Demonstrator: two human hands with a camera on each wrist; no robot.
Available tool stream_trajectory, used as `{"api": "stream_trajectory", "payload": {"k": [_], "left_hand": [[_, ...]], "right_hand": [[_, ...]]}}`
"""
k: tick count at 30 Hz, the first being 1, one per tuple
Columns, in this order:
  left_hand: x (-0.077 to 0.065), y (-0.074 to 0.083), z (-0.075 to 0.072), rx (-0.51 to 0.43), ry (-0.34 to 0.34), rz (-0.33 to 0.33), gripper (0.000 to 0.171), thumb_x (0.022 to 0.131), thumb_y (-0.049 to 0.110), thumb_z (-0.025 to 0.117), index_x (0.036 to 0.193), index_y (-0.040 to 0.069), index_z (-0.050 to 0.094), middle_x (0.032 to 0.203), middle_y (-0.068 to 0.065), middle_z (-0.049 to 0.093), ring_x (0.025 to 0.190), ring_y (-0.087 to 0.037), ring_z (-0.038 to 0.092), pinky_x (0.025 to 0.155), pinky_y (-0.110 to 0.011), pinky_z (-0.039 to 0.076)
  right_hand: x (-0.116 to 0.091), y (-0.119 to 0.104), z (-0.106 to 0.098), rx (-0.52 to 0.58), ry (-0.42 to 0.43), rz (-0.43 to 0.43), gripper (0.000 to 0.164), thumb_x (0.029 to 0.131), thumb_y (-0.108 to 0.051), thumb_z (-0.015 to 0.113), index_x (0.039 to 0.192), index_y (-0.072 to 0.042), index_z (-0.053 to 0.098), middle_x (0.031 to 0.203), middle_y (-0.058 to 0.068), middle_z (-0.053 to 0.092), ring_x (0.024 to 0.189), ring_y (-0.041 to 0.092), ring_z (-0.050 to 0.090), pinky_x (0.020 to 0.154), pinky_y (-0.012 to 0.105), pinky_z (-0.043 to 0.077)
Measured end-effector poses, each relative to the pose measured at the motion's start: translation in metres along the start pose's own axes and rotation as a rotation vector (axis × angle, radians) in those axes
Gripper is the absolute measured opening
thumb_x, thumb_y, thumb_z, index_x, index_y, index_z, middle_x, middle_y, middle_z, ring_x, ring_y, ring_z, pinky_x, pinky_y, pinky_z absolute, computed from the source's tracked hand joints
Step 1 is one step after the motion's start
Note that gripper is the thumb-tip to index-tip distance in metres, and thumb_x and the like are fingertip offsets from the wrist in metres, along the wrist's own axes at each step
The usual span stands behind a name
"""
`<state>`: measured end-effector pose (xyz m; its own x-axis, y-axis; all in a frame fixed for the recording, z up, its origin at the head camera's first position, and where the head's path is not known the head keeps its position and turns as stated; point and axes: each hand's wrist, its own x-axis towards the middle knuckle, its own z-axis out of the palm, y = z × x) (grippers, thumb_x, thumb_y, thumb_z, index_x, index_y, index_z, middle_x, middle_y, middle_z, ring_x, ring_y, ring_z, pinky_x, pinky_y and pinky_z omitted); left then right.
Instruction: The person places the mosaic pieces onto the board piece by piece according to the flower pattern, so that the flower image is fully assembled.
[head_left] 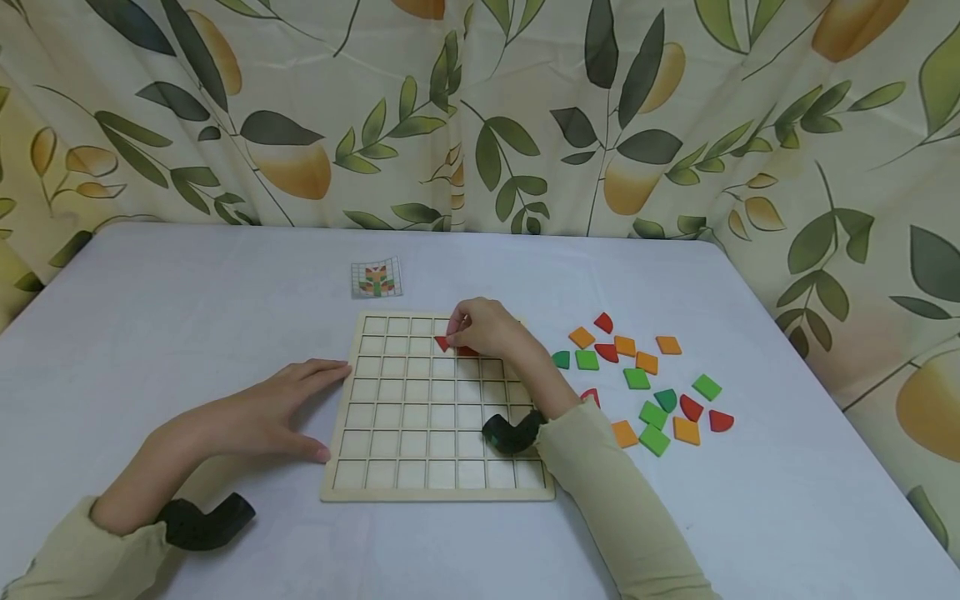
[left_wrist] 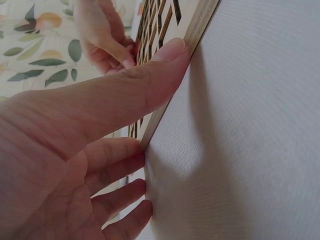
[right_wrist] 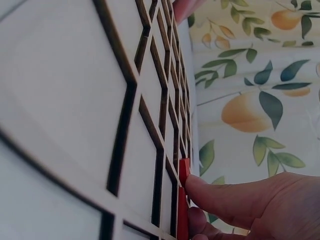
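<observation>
head view: the red piece (head_left: 441,342) i am working with is at the grid board (head_left: 437,492), in the second row from its far side, a corner of it showing beside my fingertips. my right hand (head_left: 486,327) has thumb and fingers together, clamped on that piece; whether it is fully seated in its cell, i cannot tell. just to its right, partly under my fingers, is a second red piece (head_left: 467,352). from the right wrist the two show close together, my thumb against one of them.

my left hand (head_left: 262,408) has its fingers apart and fairly straight, gripping nothing; thumb and fingertips touch the left side of the board, and the left wrist view shows the thumb tip on its rim.

the board lies around the middle of the white surface (head_left: 262,292). between it and the surface's far edge is a small pattern card (head_left: 377,277). on the right, between the board and the surface's right edge, loose pieces lie scattered: orange squares (head_left: 686,431), green squares (head_left: 707,387), red rounded pieces (head_left: 722,421) and dark green ones (head_left: 665,401).

a black wrist device (head_left: 208,523) sits at my left sleeve (head_left: 112,554), another at my right. beyond the far edge hangs a leaf-and-fruit curtain (head_left: 525,108).
</observation>
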<state>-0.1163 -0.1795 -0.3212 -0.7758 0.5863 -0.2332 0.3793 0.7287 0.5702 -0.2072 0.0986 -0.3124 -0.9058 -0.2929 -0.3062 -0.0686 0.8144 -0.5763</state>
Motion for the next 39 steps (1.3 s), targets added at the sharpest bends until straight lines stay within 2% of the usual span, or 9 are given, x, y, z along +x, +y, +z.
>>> {"api": "stream_trajectory", "payload": {"k": [25, 31, 39], "left_hand": [[0.0, 0.0, 0.001, 0.004, -0.001, -0.006, 0.099, 0.071, 0.053, 0.073, 0.147, 0.01, 0.025, 0.151, -0.014, 0.023, 0.137, -0.04, 0.021, 0.103, -0.061, 0.028], [-0.001, 0.0, 0.0, 0.004, 0.003, -0.001, 0.099, 0.071, 0.053, 0.073, 0.147, 0.009, 0.026, 0.151, -0.014, 0.024, 0.137, -0.04, 0.021, 0.103, -0.061, 0.028], [0.0, -0.001, 0.001, 0.006, 0.006, 0.009, 0.099, 0.071, 0.055, 0.072, 0.147, 0.009, 0.026, 0.15, -0.014, 0.024, 0.136, -0.04, 0.022, 0.103, -0.061, 0.028]], "right_hand": [[-0.002, 0.001, -0.002, 0.026, -0.008, -0.017, 0.009, 0.09, -0.016, 0.061, 0.093, -0.008, 0.063, 0.096, 0.007, 0.063, 0.086, 0.019, 0.052, 0.068, 0.026, 0.042], [-0.007, -0.001, -0.01, 0.054, -0.001, -0.001, 0.014, 0.091, -0.018, 0.06, 0.101, -0.009, 0.063, 0.1, 0.009, 0.062, 0.089, 0.021, 0.054, 0.071, 0.028, 0.044], [-0.017, 0.004, -0.027, 0.044, 0.075, -0.073, 0.019, 0.093, -0.016, 0.055, 0.107, -0.006, 0.063, 0.103, 0.012, 0.061, 0.094, 0.025, 0.053, 0.08, 0.035, 0.047]]}}
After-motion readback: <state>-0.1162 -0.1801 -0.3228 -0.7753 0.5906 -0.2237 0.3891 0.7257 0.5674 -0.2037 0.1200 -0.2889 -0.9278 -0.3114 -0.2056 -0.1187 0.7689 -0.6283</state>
